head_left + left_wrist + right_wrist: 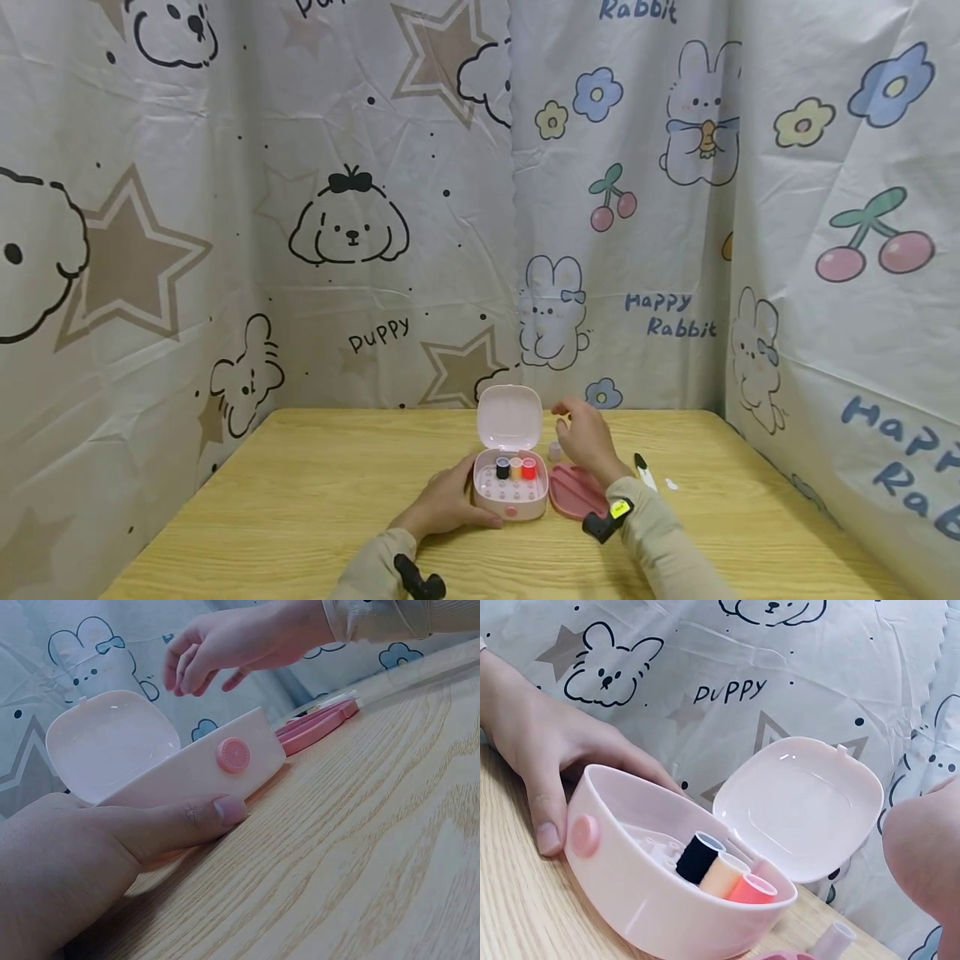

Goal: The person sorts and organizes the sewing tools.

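A pale pink sewing box (512,510) stands on the table with its lid (510,417) raised. Inside, black (698,856), peach (724,874) and coral-red thread spools (751,889) sit in a row on the pegged insert. My left hand (450,500) grips the box's left side, thumb along the front near the round pink button (233,755), other fingers around behind. To the right of the lid, my right hand (588,437) hangs in the air, fingers loosely bent and holding nothing. Below it stands a whitish spool (832,941).
A darker pink tray (573,492) lies against the box's right side, partly under my right wrist. Farther right are a slim black-and-white tool (645,472) and a small white piece (671,484). Printed curtains (442,208) enclose the wooden table (322,492) at the back and sides.
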`<state>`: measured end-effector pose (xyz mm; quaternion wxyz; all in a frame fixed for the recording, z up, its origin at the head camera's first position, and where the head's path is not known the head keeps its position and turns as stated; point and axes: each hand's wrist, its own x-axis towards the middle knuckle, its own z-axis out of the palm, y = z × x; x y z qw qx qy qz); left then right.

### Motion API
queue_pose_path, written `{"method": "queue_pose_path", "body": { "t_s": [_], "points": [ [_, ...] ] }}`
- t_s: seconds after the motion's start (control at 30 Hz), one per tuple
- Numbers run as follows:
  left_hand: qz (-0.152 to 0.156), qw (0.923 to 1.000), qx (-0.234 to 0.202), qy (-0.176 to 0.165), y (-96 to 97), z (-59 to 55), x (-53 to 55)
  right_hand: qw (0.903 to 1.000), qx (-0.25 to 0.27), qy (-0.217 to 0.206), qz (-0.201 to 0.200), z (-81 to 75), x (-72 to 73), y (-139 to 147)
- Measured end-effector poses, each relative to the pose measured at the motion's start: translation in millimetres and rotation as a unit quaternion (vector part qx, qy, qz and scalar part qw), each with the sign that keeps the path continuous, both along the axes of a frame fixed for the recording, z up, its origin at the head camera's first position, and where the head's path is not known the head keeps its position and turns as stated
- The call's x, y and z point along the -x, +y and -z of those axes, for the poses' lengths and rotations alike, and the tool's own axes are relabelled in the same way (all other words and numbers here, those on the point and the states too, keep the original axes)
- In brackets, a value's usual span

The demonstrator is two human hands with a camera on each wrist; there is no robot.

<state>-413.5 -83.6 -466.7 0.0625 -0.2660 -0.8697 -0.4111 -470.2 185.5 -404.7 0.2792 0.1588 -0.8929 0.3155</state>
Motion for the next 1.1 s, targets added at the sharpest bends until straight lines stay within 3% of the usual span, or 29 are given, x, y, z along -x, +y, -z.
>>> {"method": "queue_pose_path", "body": {
  "t_s": [0.5, 0.83, 1.1],
  "points": [
    [0.002, 1.0000, -0.003, -0.002, 0.3, -3.2, -4.5, 0.9976, -0.015, -0.067, 0.014, 6.6, 1.6, 8.1],
    [-0.005, 0.9999, 0.004, -0.009, -2.5, -0.5, -2.2, 0.9933, -0.035, -0.110, -0.004, 21.1, 6.2, 7.4],
    [-0.005, 1.0000, 0.004, -0.004, -0.8, -2.3, -3.4, 0.9925, -0.064, -0.104, -0.011, 27.6, 4.9, 9.1]
  ]
}}
